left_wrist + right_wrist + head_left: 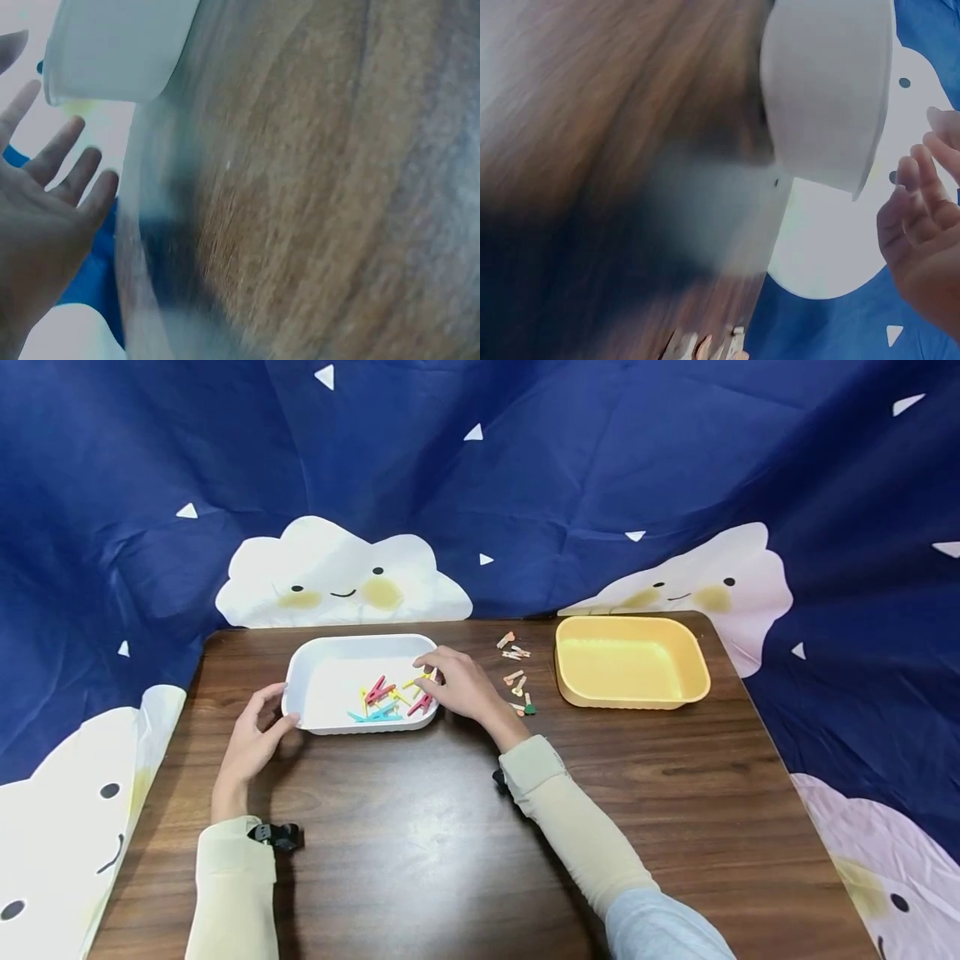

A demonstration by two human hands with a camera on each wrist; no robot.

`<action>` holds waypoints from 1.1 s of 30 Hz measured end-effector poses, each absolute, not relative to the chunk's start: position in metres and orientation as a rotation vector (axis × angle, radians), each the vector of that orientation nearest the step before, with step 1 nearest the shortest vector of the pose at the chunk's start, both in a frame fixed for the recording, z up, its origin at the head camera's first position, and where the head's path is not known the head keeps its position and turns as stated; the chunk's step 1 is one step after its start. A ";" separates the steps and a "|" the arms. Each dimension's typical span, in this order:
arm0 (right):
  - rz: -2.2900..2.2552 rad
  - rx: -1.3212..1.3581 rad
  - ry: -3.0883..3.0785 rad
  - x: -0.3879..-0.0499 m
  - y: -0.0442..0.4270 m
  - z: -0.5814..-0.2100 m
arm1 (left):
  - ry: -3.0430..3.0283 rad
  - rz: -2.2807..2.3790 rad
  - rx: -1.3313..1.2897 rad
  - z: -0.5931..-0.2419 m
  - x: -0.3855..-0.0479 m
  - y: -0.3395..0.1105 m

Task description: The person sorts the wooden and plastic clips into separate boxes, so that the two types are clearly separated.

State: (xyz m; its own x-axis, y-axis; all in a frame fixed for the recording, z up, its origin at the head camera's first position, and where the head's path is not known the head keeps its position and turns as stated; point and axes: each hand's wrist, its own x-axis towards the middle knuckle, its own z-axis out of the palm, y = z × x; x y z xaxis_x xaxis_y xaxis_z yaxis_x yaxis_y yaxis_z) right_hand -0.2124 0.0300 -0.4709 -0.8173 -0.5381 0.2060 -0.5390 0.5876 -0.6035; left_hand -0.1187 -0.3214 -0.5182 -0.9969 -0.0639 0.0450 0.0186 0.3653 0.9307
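The white tray (360, 647) lies at the back left of the table, with red, yellow and blue clothespins (377, 691) in its right half. My left hand (251, 743) is at the tray's left end, thumb by the near corner; in the left wrist view the hand (45, 202) has its fingers spread beside the tray's outer wall (112, 52). Over the tray's right end is my right hand (465, 685), thumb and forefinger apart above yellow pins. The right wrist view shows that hand (922, 217) with bent fingers beyond the tray wall (825, 90); nothing is seen held.
A yellow tray (630, 664) stands at the back right with nothing in it. Between the trays lie several small wooden clips (513, 678), one with a green piece (529, 708). A blue curtain (525, 485) with clouds hangs behind the brown table (420, 843).
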 end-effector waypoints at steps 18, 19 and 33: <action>0.838 0.767 -2.730 -0.206 0.087 -0.476 | -2.721 -1.016 -0.047 -0.512 -0.128 -0.298; 0.828 0.761 -2.723 -0.206 0.090 -0.476 | -2.719 -0.996 -0.054 -0.511 -0.128 -0.298; 0.786 0.622 -2.722 -0.203 0.125 -0.469 | -2.754 -0.826 -0.219 -0.494 -0.132 -0.264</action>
State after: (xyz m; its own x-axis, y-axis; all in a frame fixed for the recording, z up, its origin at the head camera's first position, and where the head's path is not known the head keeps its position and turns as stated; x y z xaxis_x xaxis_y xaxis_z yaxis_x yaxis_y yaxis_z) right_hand -0.2028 0.1252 -0.4691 -0.8804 -0.3320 0.3387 -0.4615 0.7644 -0.4503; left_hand -0.1318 -0.2639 -0.4942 -0.9555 0.0694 0.2866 0.2157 0.8273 0.5188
